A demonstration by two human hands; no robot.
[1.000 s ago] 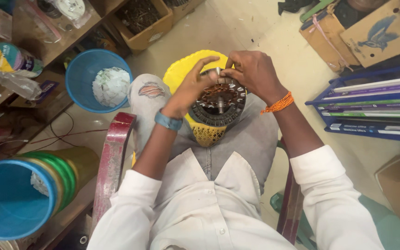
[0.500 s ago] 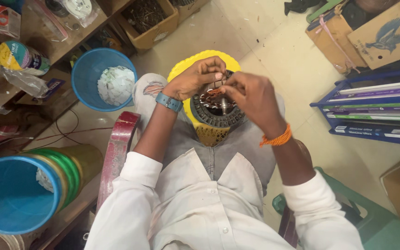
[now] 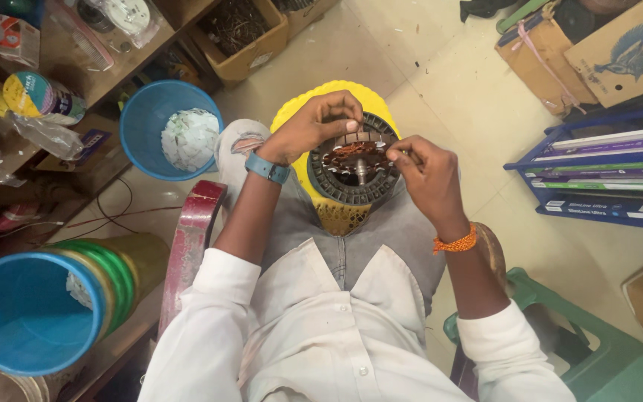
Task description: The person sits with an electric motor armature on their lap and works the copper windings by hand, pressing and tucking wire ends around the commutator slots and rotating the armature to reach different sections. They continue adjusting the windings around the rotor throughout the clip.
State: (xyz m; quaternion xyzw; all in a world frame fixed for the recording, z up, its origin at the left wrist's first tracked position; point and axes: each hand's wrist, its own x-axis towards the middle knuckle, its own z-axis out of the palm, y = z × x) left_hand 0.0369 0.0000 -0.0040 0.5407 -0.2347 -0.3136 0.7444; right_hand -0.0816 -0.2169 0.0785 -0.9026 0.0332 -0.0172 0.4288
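Left hand (image 3: 314, 126) pinches the round motor stator (image 3: 355, 167) rim — right hand (image 3: 426, 175) fingers pinch its winding.

Sitting, both arms reaching forward and down over the lap, elbows bent, white sleeves pushed up to the elbows. Left hand (image 3: 314, 126) curling palm-down, fingers (image 3: 347, 112) arching over with the tips pinching inward, a blue band circling the wrist. Right hand (image 3: 426, 171) coming in from the opposite side, back of the hand showing, thumb and forefinger pressing together at the tips, an orange thread tying round the wrist. Hands lying near each other, fingertips just apart.
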